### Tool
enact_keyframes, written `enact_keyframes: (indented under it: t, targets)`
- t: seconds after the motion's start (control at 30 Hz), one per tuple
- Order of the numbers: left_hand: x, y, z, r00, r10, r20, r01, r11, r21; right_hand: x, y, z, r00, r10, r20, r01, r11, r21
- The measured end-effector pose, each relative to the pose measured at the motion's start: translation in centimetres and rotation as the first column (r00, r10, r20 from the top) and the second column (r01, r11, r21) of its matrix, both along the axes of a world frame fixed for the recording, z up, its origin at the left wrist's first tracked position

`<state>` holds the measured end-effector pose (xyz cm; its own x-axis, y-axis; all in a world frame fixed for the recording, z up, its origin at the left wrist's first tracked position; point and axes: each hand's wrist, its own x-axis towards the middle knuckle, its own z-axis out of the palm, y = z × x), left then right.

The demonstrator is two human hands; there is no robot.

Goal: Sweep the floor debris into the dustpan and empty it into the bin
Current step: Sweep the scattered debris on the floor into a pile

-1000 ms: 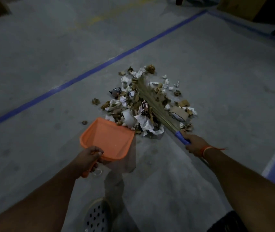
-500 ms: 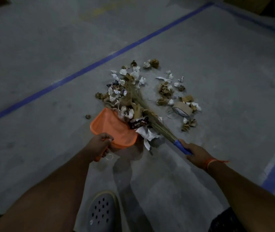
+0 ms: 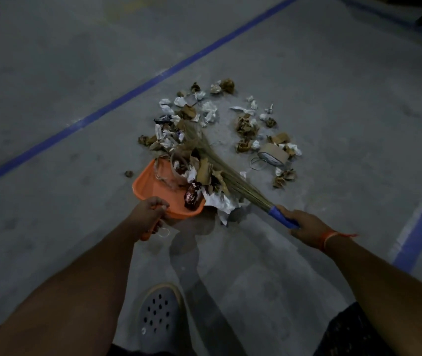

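Note:
An orange dustpan [image 3: 153, 190] lies on the grey concrete floor, its mouth against a pile of crumpled paper and brown scraps [image 3: 179, 129]. My left hand [image 3: 148, 214] grips the dustpan's handle. A straw broom [image 3: 220, 167] with a blue-wrapped handle lies across the pile, and my right hand [image 3: 305, 223] grips that blue handle. A dark shiny wrapper [image 3: 192, 197], clear plastic and some scraps sit inside the pan. More debris [image 3: 248, 127] and a roll of tape [image 3: 273, 155] lie to the right of the broom. No bin is in view.
Blue tape lines [image 3: 133, 92] cross the floor at the left and at the right edge [image 3: 420, 227]. My grey perforated shoe [image 3: 159, 317] stands below the dustpan. One small scrap [image 3: 128, 173] lies apart, left of the pan. A dark object sits at the top right corner.
The dustpan was lowered and pushed forward into the pile. The broom swept left and toward me, dragging scraps and the dark wrapper into the pan; the right part of the pile stayed put.

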<state>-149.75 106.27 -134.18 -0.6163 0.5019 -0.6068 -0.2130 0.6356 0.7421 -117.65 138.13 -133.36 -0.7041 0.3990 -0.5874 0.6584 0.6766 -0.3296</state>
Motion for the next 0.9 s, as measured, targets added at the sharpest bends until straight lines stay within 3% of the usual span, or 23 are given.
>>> enact_keyframes:
  t: [0.63, 0.9]
  targets:
    - [1.0, 0.9, 0.0, 1.000, 0.018, -0.015, -0.018, 1.000, -0.009, 4.4, 1.5, 1.5, 1.000, -0.015, -0.019, 0.013, 0.996, -0.091]
    - [1.7, 1.0, -1.3, 0.999, -0.015, -0.045, 0.012, 0.998, -0.068, 5.3, 3.0, 3.1, 0.961, -0.178, -0.213, 0.132, 0.968, -0.213]
